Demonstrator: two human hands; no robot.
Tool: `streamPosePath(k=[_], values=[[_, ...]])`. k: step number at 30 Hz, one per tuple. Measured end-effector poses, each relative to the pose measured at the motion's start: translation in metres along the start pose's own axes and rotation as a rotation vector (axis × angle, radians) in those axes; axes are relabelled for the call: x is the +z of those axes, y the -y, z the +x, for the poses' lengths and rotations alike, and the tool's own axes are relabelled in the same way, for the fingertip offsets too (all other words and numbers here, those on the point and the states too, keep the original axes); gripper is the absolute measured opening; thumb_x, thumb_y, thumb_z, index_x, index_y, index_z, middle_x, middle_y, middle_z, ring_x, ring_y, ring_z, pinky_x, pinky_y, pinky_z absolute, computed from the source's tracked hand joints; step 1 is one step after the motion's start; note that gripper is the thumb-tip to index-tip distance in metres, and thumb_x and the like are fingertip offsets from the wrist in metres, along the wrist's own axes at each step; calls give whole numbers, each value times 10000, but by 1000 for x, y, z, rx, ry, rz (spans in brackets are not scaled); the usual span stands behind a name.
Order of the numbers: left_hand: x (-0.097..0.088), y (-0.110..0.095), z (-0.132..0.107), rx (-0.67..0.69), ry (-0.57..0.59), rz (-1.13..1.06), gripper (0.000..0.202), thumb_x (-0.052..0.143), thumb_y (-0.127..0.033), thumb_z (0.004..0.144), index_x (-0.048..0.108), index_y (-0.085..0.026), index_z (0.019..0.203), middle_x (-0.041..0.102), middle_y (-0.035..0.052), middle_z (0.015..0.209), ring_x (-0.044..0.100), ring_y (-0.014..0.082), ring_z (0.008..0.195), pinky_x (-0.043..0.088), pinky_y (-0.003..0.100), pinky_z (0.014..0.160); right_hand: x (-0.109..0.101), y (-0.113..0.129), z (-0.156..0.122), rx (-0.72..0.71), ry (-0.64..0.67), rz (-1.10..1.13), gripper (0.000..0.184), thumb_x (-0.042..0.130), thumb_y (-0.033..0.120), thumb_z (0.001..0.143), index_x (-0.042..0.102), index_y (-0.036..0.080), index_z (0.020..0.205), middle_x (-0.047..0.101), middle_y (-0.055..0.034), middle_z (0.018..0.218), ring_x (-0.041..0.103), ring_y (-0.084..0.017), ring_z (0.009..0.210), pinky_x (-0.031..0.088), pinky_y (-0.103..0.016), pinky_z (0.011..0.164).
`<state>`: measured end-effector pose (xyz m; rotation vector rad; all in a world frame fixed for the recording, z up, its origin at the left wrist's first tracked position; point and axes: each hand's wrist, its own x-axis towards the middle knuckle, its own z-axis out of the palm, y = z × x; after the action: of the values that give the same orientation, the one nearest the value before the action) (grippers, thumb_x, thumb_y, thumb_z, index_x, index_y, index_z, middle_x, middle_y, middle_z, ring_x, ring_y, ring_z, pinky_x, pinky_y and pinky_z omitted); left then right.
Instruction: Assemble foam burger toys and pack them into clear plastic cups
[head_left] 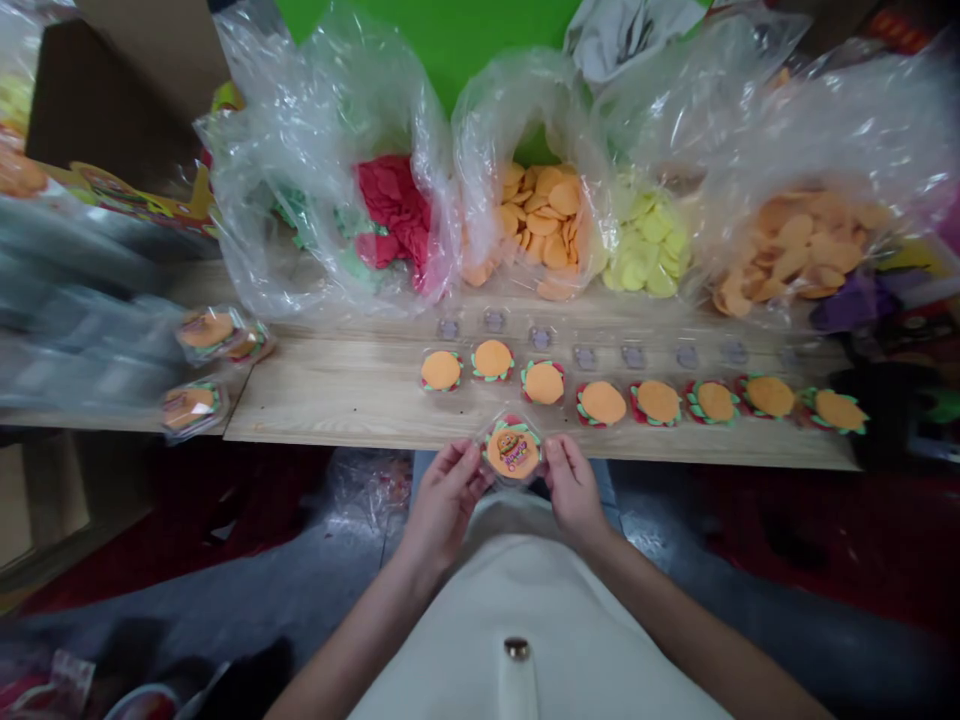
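One clear case [514,483], toy burger [513,452] inside, pinched by left hand [448,497] and right hand [576,491].

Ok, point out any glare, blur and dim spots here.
In the head view, white glare streaks the bags; in that same view, blur smears the plastic at far left, the held pack looks clearer, and the floor is dim.

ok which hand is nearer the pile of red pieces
Left. The left hand is on the near side of the red pieces, slightly to their right; the right hand is also on the near side but farther right.
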<state>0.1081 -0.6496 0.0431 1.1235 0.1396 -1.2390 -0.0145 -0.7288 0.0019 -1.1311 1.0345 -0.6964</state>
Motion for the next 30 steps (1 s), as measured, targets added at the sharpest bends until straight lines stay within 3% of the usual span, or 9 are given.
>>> streamPosePath(k=[5,11,15,21,26,30], values=[[1,-7,11,118,8,51,173,679,-240,702,552,-148,774,560,-17,751,527,65,644,454,194,639,1,3,-4,-19,65,-12,321,379,488,861,443,218,700,479,34,559,455,-118,519,372,-235,505],[-24,-22,13,-33,196,262,183,668,-272,716,540,-146,748,522,-34,682,483,53,597,415,172,584,-17,5,-3,-49,428,-271,318,427,463,844,438,200,664,486,29,576,472,-114,563,373,-234,551],[-38,-17,6,-120,204,381,177,675,-279,706,558,-152,741,522,-41,634,477,54,581,389,171,573,-16,6,-5,-69,400,-352,309,404,430,858,404,200,651,406,48,570,384,-96,538,312,-217,506],[-37,-12,-4,-242,204,334,217,682,-275,694,643,-158,874,638,31,843,572,117,731,430,239,699,-13,-2,-18,-169,376,-401,310,365,357,889,376,199,623,391,35,599,365,-101,571,297,-223,529],[-33,-8,0,-203,148,345,208,683,-295,687,661,-153,837,653,44,817,570,129,716,425,249,688,-19,-9,-17,-219,398,-439,298,346,339,900,379,198,640,393,31,619,375,-104,593,304,-227,558],[-35,-1,2,-170,160,425,202,659,-306,709,655,-150,838,638,43,825,545,120,700,412,245,678,-28,-7,-14,-156,516,-475,303,334,355,900,393,194,651,412,27,629,386,-105,599,309,-227,556]])
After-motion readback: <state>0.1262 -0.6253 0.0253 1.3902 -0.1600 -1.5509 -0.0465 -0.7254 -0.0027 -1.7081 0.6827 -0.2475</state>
